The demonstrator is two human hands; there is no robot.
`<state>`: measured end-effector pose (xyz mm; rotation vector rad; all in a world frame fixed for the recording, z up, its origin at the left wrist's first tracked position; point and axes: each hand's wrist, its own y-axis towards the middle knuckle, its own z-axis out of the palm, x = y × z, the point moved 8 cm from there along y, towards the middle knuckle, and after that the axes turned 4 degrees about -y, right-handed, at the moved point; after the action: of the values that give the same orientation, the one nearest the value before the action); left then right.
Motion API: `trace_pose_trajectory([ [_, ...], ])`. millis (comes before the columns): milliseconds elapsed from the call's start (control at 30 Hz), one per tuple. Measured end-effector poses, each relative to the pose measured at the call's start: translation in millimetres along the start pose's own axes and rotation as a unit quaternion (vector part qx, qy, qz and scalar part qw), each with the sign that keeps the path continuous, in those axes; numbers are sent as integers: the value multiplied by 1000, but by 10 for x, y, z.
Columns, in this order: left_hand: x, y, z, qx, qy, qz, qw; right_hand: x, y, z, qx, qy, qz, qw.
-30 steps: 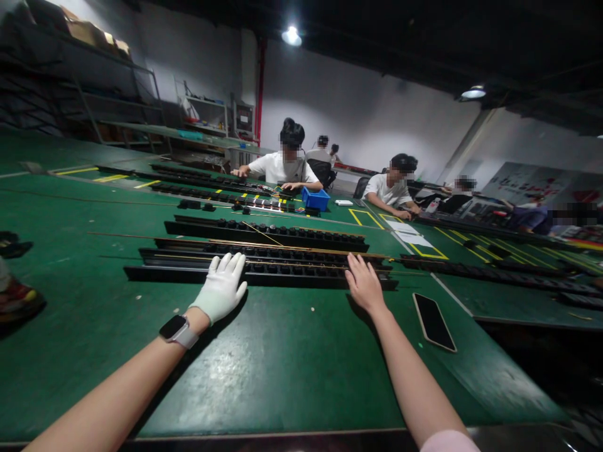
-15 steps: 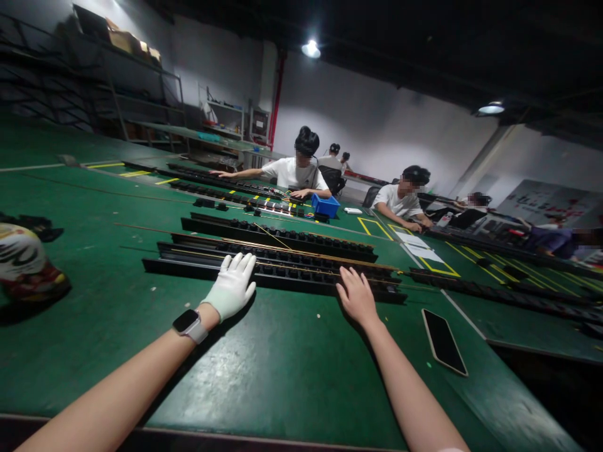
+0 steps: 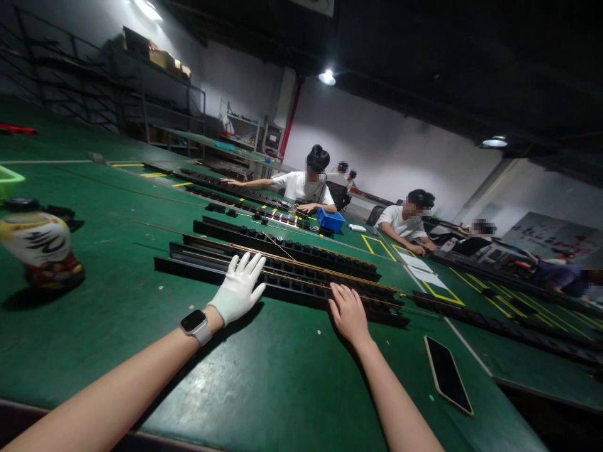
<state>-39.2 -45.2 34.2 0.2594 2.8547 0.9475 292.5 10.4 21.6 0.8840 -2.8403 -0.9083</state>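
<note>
My left hand [image 3: 239,289], in a white glove, lies flat with its fingers spread over the near black rail [image 3: 188,269]. My right hand [image 3: 348,314] is bare, its fingertips resting at the same rail farther right, the fingers stretched out and slightly apart. Neither hand grips anything that I can see. Several long black channel rails lie side by side in front of the hands, with small black blocks in rows along them. Thin brass-coloured rods [image 3: 155,225] run lengthwise over the rails, and one short rod [image 3: 279,247] crosses them at a slant.
A bottle with a printed label [image 3: 40,248] stands at the left, near a green basket [image 3: 9,178]. A phone [image 3: 447,375] lies at the right. Across the green table, a person [image 3: 304,188] works beside a blue bin [image 3: 331,220]; another person sits farther right near paper sheets [image 3: 419,267].
The view has tilted up and turned a little left, so more of the bottle and a green basket show. My right hand has moved slightly left along the rail; the left stays spread.
</note>
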Motion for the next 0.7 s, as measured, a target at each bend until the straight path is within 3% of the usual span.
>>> trace_pose_trajectory([
  [233, -36, -35, 137, 36, -16, 12, 999, 44, 28, -40, -4, 4, -3, 1000],
  [700, -58, -57, 109, 21, -19, 12, 1000, 1020, 436, -45, 46, 32, -42, 998],
])
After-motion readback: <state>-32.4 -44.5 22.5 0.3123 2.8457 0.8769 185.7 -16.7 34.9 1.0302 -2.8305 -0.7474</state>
